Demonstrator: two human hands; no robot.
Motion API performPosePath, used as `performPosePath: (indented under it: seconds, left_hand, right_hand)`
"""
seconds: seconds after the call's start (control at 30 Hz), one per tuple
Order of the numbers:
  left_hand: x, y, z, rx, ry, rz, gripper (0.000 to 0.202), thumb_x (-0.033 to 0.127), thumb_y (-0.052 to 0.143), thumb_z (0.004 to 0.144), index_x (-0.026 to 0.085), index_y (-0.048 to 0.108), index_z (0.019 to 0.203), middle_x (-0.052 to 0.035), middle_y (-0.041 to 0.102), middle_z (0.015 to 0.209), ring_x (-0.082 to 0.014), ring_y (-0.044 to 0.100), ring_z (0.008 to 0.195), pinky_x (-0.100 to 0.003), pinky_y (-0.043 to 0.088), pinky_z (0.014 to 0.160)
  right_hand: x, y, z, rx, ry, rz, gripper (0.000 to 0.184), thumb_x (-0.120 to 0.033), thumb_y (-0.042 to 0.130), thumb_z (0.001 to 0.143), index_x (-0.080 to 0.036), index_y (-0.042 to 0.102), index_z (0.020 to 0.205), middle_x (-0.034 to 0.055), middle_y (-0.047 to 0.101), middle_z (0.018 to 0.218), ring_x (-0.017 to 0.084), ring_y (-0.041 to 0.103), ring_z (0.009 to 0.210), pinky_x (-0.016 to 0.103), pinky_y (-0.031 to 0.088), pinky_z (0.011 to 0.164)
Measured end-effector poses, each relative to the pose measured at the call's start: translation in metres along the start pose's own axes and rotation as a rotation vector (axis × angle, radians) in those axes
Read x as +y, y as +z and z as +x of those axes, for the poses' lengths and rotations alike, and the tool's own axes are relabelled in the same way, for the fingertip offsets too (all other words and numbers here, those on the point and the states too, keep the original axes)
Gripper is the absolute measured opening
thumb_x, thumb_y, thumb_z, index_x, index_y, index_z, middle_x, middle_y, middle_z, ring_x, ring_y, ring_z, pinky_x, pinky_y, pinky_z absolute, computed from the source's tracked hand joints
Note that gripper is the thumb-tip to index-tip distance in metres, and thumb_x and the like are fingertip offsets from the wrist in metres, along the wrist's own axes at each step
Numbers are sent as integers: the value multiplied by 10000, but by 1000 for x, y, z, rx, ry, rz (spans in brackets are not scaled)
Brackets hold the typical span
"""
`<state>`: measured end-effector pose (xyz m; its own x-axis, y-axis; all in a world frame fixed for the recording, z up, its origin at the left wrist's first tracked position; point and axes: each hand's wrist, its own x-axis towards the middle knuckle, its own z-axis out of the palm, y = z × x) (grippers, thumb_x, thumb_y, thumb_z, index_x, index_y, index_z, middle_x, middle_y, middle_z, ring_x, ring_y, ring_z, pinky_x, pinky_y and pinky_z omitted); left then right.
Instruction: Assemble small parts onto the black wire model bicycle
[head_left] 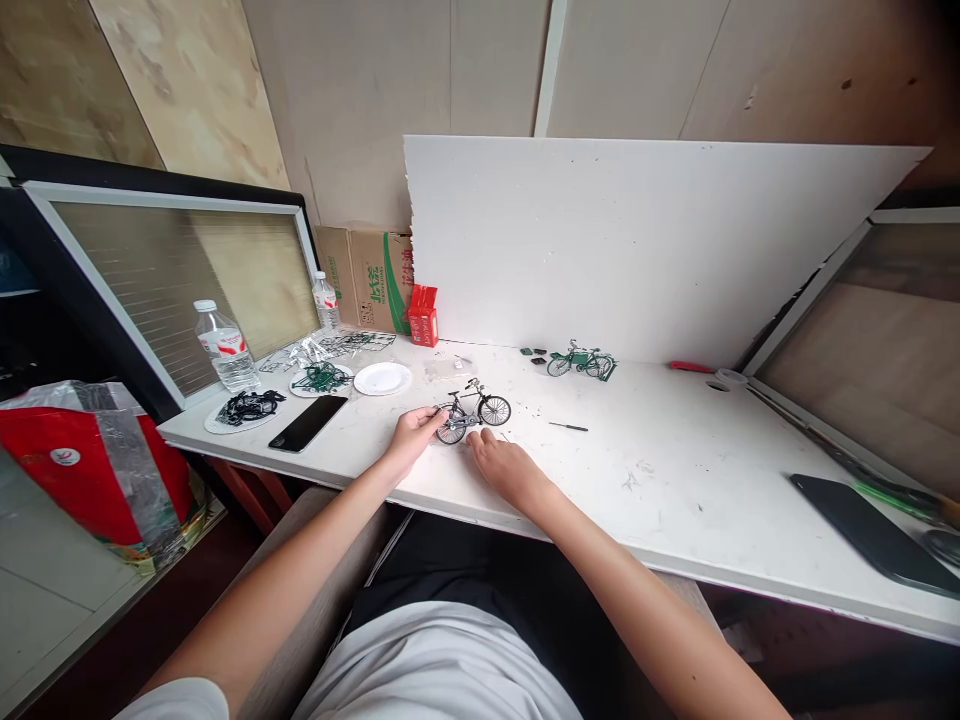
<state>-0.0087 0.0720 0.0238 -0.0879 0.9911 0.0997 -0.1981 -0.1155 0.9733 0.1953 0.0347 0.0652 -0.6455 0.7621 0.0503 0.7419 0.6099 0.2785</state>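
Observation:
A small black model bicycle [474,409] stands upright on the white table, its front wheel toward the right. My left hand [414,436] grips it at the rear, thumb and fingers closed by the back wheel. Just below the frame, near the pedals, is my right hand [501,462], with its fingers bent and close together; whether they hold a small part is hidden. To the right lies a thin dark screwdriver [570,427]. A green model bicycle [581,361] stands farther back, beside a few small dark pieces [534,353].
On the left are a phone [307,424], plates with black parts [249,408] and green parts [321,377], a bare white plate [382,378] and a water bottle [225,348]. A red box [424,318] stands behind. A dark tablet-like slab [874,530] lies right. A white board [637,250] closes the back.

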Motion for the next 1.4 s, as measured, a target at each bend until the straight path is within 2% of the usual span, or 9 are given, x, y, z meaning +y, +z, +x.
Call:
performPosePath:
  seconds: [0.2,0.37,0.57,0.77,0.83,1.0,1.17,1.27,1.4]
  left_hand:
    - [4,3,-4,-11,-7,9,401,490,890,743,153,786,936,-107,781,942,-206,686,815,-337,543,782]
    - [5,3,-4,-14,5,22,399,494,884,746,157,785,936,-101,780,936,-210,688,815,-332,548,759]
    - [1,3,-2,17,16,42,377,483,884,745,163,783,918,-101,779,935,-209,681,812,-318,527,736]
    - [0,2,-2,-4,10,32,367,481,863,777,165,783,946,-120,784,957,-226,703,830,-340,528,763]
    - [0,2,-2,0,13,38,362,484,862,777,169,781,936,-119,782,952,-224,703,825,-338,527,759]
    - [-2,2,-1,12,32,67,357,491,859,770,171,774,902,-113,772,922,-220,683,805,-333,519,737]
    - [-2,3,-2,7,86,129,359,514,829,797,170,769,879,-100,762,865,-215,662,772,-321,492,702]
    - [-2,3,-2,11,115,167,370,527,812,810,165,768,869,-99,761,850,-216,663,772,-313,470,689]
    - [-2,4,-2,7,138,179,395,539,811,804,156,768,888,-107,769,881,-218,675,792,-309,473,698]
  right_hand:
    - [4,-7,-1,4,-24,21,353,-43,387,1019,-140,517,1332,181,660,1162,209,742,801,275,552,665]
    - [3,-12,-1,19,-44,23,423,-13,399,989,-164,496,1372,150,685,1102,208,741,786,268,540,663]
    - [-6,-4,-1,24,-14,-34,438,-10,291,1003,-102,494,1380,205,655,1157,218,729,771,302,544,620]
    - [-4,4,2,38,-56,-39,444,15,274,984,-70,552,1320,232,631,1210,237,704,962,276,539,629]
    - [-2,6,4,56,-73,-9,410,-13,286,1002,-72,580,1281,240,625,1218,247,699,966,288,541,644]
    - [8,6,10,112,-93,244,277,-139,399,1058,-120,663,1142,172,641,1196,158,658,705,287,522,683]
    - [18,14,15,382,-190,657,258,-227,480,1073,-172,725,1130,108,710,1074,179,686,857,290,532,810]
    - [18,21,18,495,-106,866,241,-271,547,1051,-178,755,1128,103,759,1032,196,712,878,299,552,797]
    - [14,24,20,529,8,1026,274,-337,589,1032,-174,771,1154,107,800,1009,209,752,875,295,581,759]
